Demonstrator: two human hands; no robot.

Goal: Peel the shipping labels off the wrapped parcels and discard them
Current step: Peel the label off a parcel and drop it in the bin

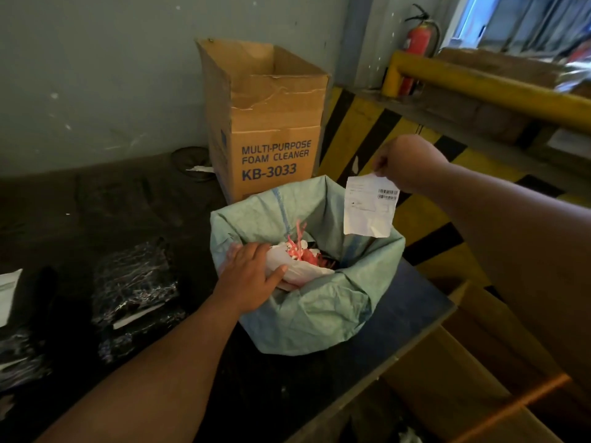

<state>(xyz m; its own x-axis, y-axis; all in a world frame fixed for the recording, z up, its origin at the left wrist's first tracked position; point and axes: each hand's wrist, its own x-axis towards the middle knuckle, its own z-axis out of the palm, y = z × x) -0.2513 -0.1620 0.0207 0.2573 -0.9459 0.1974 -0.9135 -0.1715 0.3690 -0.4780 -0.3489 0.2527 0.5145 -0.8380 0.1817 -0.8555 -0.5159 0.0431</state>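
One white paper shipping label (369,207) hangs pinched in your right hand (404,163), above the green-lined bin (307,318) whose rim your left hand (248,276) presses, fingers flat. Released off-centre, it could flutter past the rim or stick to your fingers.

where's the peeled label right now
In the head view, the label hangs from the right hand, above the right rim of the green bin bag.
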